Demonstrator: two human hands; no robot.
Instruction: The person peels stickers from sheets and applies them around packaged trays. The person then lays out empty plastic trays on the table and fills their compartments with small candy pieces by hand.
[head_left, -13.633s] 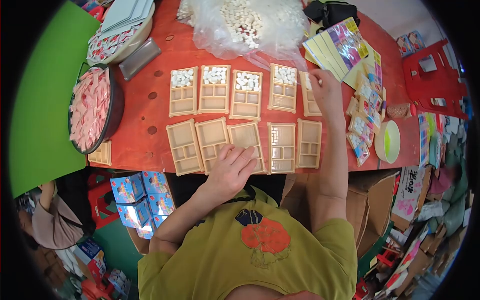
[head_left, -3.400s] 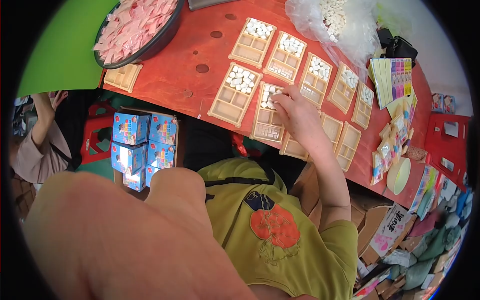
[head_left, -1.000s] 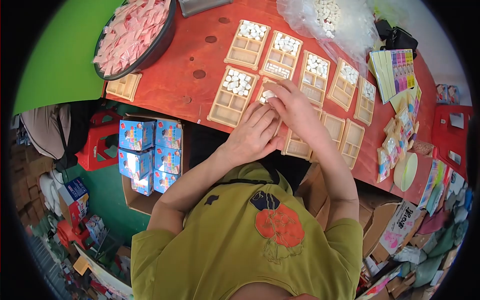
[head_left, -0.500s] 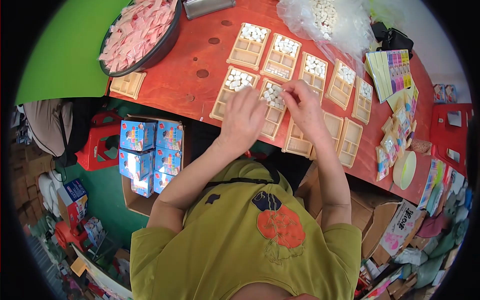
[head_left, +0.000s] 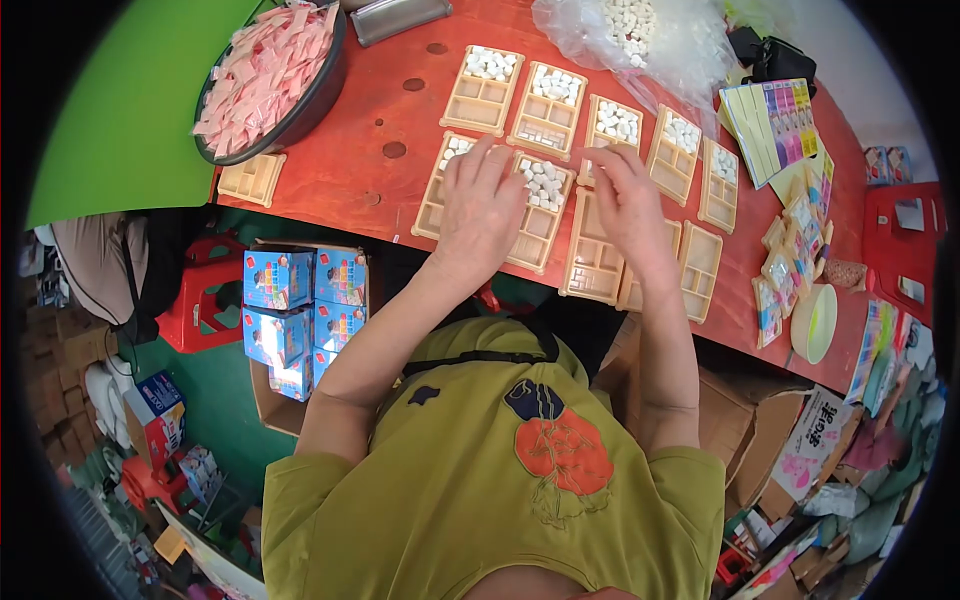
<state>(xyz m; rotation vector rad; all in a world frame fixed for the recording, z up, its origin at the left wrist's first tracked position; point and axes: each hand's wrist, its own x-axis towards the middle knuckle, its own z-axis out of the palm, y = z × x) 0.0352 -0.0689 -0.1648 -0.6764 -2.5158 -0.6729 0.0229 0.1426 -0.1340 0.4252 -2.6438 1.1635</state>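
My left hand (head_left: 480, 210) lies over a left tray (head_left: 430, 205), its fingers apart and reaching across the tray's white pieces (head_left: 457, 148). Just right of those fingers, small white block-like pieces (head_left: 543, 183) fill the top compartment of the middle tray (head_left: 537, 240). My right hand (head_left: 632, 205) hovers over the trays to the right of that heap, thumb and fingertips parted, with nothing visible between them. It partly covers a tray with bare compartments (head_left: 592, 265). Behind the hands, more beige trays (head_left: 478, 100) hold white pieces in their top sections.
A black basin (head_left: 325, 110) of pink packets stands at the back left, near a lone tray (head_left: 252, 180). Clear plastic with white pieces (head_left: 630, 30) lies at the back. Printed sheets (head_left: 770, 130), wrapped packs (head_left: 795, 260) and a pale bowl (head_left: 814, 325) are at right. Blue boxes (head_left: 278, 280) stand below.
My right hand has moved slightly right, away from the middle tray's heap, and its pinched fingers have parted. My left hand has shifted slightly left, with its fingers higher over the left tray.
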